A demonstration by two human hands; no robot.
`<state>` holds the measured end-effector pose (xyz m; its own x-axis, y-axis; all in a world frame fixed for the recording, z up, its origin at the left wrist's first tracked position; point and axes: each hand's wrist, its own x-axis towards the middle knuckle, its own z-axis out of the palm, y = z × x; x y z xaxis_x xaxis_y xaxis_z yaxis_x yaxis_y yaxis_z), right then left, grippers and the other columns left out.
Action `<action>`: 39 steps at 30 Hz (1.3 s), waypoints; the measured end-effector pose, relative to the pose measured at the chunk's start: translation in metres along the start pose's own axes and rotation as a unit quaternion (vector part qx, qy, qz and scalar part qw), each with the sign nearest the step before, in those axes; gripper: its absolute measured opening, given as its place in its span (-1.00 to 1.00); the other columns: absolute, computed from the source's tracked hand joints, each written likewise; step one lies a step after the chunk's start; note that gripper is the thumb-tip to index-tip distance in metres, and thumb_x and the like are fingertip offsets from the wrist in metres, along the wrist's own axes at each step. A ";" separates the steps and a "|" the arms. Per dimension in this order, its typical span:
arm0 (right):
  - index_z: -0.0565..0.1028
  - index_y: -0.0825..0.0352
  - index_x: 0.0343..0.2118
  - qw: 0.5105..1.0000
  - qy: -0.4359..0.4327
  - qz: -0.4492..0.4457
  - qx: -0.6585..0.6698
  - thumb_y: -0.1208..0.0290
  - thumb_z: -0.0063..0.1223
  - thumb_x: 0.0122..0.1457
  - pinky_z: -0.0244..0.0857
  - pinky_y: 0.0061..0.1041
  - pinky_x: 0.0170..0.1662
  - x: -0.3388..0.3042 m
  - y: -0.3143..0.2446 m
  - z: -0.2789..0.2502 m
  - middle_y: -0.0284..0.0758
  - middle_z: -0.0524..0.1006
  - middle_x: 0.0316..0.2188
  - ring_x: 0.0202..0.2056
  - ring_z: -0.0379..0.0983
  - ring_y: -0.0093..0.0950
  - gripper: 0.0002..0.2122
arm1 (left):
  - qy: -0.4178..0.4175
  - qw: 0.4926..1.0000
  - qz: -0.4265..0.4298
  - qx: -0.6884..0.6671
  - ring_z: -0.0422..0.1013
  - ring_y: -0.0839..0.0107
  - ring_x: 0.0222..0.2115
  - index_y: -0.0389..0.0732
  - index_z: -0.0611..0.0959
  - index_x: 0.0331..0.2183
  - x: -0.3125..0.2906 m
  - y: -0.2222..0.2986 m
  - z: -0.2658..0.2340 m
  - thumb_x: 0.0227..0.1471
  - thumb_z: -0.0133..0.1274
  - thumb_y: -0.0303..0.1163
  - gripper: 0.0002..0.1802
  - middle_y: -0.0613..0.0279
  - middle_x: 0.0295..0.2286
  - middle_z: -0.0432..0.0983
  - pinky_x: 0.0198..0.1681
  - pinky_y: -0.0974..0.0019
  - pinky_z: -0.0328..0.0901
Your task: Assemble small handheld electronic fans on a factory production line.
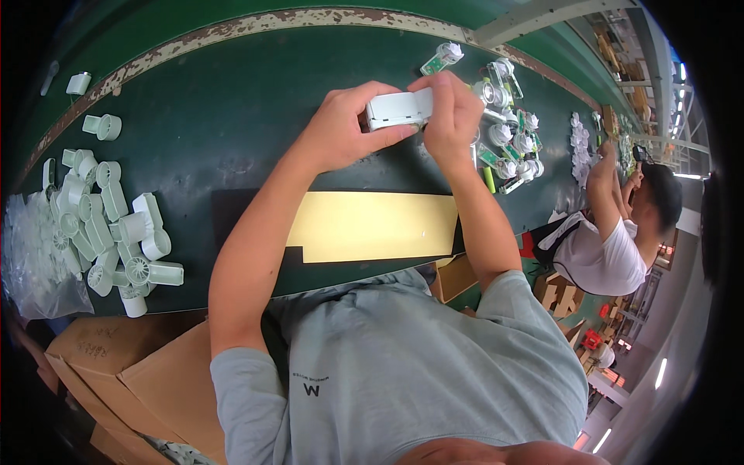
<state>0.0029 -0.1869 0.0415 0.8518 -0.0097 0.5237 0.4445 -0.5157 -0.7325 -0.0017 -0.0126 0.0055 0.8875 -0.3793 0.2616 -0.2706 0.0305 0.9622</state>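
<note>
Between my two hands, above the dark green table (232,101), is a white plastic housing (397,110) with a long rectangular handle part. My left hand (345,124) is closed round its left end, thumb along the near side. Closed on the right end is my right hand (452,112), its fingers covering that part. A yellow sheet (372,225) lies on the table nearer to me, below the housing. To the right of my right hand sit several white motor units with green circuit boards (502,136).
Several pale plastic housings (97,209) are piled at the left beside a clear plastic bag (39,256). Cardboard boxes (147,364) stand below the table's near left edge. A raised, chipped rim (256,27) runs along the far side. At the right a co-worker (612,240) sits at the same table.
</note>
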 end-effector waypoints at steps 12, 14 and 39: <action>0.59 0.45 -0.37 0.959 -0.075 0.216 0.166 0.14 -0.38 0.42 0.26 -0.54 -0.50 0.006 -0.017 -0.001 -0.32 0.49 -0.57 -0.56 0.39 -0.55 -0.48 | -0.011 0.980 -0.112 -0.164 0.39 0.62 -0.57 -0.32 0.66 -0.17 0.001 0.006 -0.013 0.03 0.28 -0.27 -0.62 0.27 -0.49 0.57 -0.51 0.50 0.28; 0.58 0.47 -0.29 0.937 -0.059 0.229 0.259 0.11 -0.41 0.42 0.32 -0.55 -0.48 0.000 -0.013 0.000 -0.29 0.51 -0.49 -0.52 0.43 -0.55 -0.46 | -0.028 0.973 -0.122 -0.193 0.36 0.64 -0.60 -0.34 0.65 -0.17 0.002 0.010 -0.022 0.06 0.25 -0.26 -0.63 0.26 -0.50 0.56 -0.54 0.53 0.24; 0.53 0.38 -0.06 0.957 -0.030 0.106 0.267 0.24 -0.15 0.39 0.26 -0.64 -0.23 -0.023 0.015 0.000 -0.38 0.54 -0.33 -0.31 0.39 -0.65 -0.68 | -0.041 0.992 -0.087 -0.087 0.43 0.62 -0.41 -0.32 0.56 -0.12 0.000 0.005 -0.006 0.10 0.20 -0.39 -0.67 0.27 -0.39 0.56 -0.36 0.52 0.33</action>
<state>-0.0097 -0.1944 0.0187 0.9458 -0.0074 0.3246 0.3247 0.0041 -0.9458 -0.0011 -0.0069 0.0111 0.8802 -0.4660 0.0900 -0.0410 0.1143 0.9926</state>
